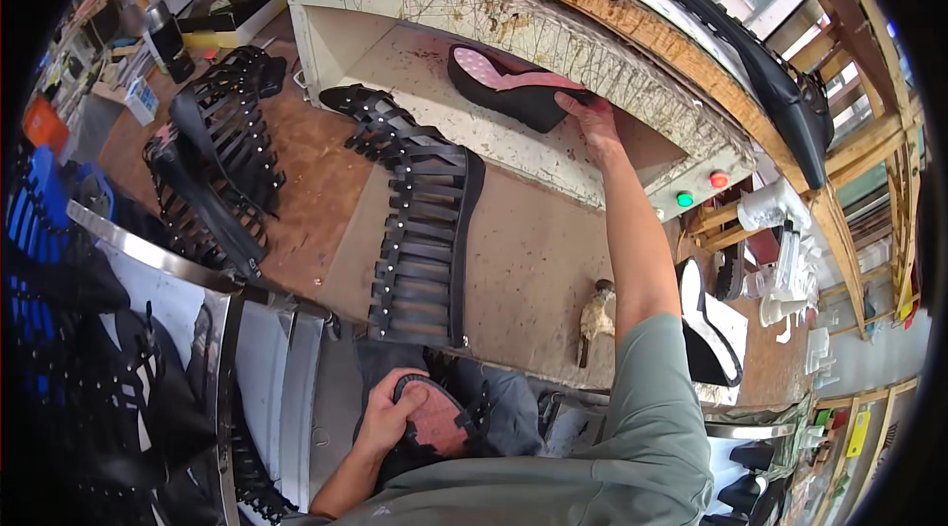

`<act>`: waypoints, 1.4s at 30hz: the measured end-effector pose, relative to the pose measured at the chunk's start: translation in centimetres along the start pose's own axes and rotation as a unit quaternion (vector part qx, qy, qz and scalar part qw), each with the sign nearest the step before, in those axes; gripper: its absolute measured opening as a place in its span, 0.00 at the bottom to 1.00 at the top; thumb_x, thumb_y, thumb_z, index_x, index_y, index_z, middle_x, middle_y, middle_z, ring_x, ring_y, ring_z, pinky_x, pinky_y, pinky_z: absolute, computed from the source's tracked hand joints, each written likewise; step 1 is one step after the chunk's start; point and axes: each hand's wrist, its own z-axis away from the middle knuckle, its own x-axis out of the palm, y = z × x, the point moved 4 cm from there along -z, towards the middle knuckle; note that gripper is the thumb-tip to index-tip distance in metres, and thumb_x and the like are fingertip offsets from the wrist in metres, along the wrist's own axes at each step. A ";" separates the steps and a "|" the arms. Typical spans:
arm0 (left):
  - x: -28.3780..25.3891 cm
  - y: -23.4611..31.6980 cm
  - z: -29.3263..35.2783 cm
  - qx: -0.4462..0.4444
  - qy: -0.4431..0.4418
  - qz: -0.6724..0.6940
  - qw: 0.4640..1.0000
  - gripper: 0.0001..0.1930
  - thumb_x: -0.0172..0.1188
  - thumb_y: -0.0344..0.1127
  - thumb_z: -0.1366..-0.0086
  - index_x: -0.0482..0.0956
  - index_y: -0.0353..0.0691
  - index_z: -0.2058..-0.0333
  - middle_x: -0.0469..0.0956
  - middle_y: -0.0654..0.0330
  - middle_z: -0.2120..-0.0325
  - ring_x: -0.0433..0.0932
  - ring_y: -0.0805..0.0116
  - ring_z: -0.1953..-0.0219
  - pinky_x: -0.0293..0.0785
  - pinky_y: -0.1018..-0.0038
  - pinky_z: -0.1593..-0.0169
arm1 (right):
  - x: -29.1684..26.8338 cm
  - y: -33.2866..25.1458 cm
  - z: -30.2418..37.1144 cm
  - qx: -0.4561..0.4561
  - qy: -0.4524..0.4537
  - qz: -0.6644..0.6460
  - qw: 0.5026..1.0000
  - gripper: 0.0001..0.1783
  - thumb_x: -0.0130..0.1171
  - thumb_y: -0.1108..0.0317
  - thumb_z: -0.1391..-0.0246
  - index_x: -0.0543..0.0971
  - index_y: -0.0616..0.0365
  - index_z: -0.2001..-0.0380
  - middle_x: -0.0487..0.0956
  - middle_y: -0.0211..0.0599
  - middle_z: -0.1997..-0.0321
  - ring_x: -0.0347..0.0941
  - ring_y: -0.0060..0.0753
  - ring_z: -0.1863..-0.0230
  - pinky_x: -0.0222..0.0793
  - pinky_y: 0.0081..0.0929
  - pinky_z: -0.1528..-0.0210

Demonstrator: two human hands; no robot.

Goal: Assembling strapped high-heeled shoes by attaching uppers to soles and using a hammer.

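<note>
Right hand (590, 121) stretched far forward, grip closed on the heel end of a black wedge shoe sole with a pink dotted insole (499, 81), lying inside the open-fronted, scratched white machine box (553, 32) at the back of the brown worn surface (533, 259). Long axis of that sole running left to right, toe pointing left, away from the grip; box roof low overhead, floor open to the left and out through the front. Left hand (387, 412) low by the lap, clenched around a second black sole with a pinkish insole (434, 422), well apart from the first. Between the two hands, a long black strappy studded sandal upper (420, 240) laid flat, stretching from the box mouth toward the near edge. More black strappy uppers (217, 161) heaped to the left. Worn hammer (595, 319) just beside the right forearm, near the surface's front edge.
</note>
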 end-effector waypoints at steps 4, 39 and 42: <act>0.4 0.0 -0.6 -0.009 -0.038 0.008 0.999 0.12 0.60 0.31 0.39 0.76 0.35 0.57 0.76 0.67 0.70 0.72 0.80 0.66 0.70 0.80 0.60 | 0.5 -2.4 2.1 -0.002 0.022 0.010 1.000 0.28 0.73 0.61 0.57 0.75 0.55 0.52 0.78 0.31 0.55 0.74 0.27 0.56 0.70 0.27 0.56; 1.2 17.7 -2.4 0.283 0.046 -0.155 0.945 0.33 0.62 0.51 0.41 0.70 0.27 0.48 0.75 0.45 0.54 0.77 0.58 0.53 0.74 0.66 0.51 | -8.0 -17.3 38.5 0.135 0.075 -0.188 0.970 0.13 0.55 0.58 0.40 0.75 0.58 0.63 0.79 0.34 0.75 0.76 0.29 0.77 0.73 0.25 0.77; -3.2 11.2 -10.6 0.192 0.184 -0.358 0.895 0.45 0.62 0.63 0.48 0.68 0.24 0.47 0.72 0.36 0.50 0.73 0.47 0.46 0.67 0.62 0.43 | -5.8 -16.3 39.1 0.146 0.054 -0.155 0.976 0.15 0.59 0.53 0.43 0.76 0.52 0.65 0.79 0.34 0.78 0.74 0.30 0.84 0.71 0.28 0.82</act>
